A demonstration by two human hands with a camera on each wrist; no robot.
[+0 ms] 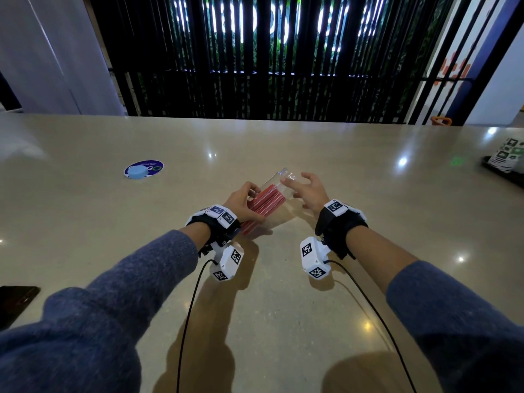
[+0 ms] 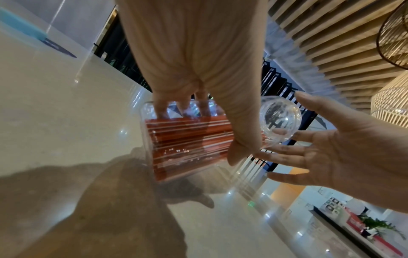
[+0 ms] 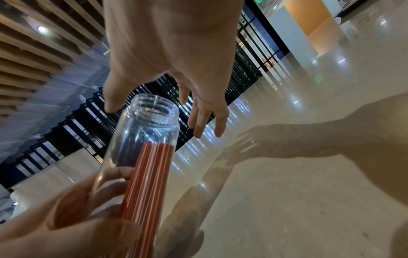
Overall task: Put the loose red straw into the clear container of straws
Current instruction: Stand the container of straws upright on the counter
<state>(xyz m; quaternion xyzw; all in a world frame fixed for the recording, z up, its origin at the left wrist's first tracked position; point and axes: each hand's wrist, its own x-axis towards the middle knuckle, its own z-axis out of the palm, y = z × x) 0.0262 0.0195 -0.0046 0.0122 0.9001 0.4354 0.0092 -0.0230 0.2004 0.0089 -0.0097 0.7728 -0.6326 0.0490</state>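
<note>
My left hand grips a clear container tilted above the beige table, its open threaded mouth pointing away and to the right. A bundle of red straws lies inside it, their ends well below the mouth. In the left wrist view my fingers wrap the container over the straws. My right hand hovers just right of the mouth with fingers spread and straight, holding nothing. I see no separate loose straw outside the container.
A blue cap sits on a round dark sticker at the left of the table. A dark phone lies at the near left edge. A patterned cup stands on a dark tray at the far right.
</note>
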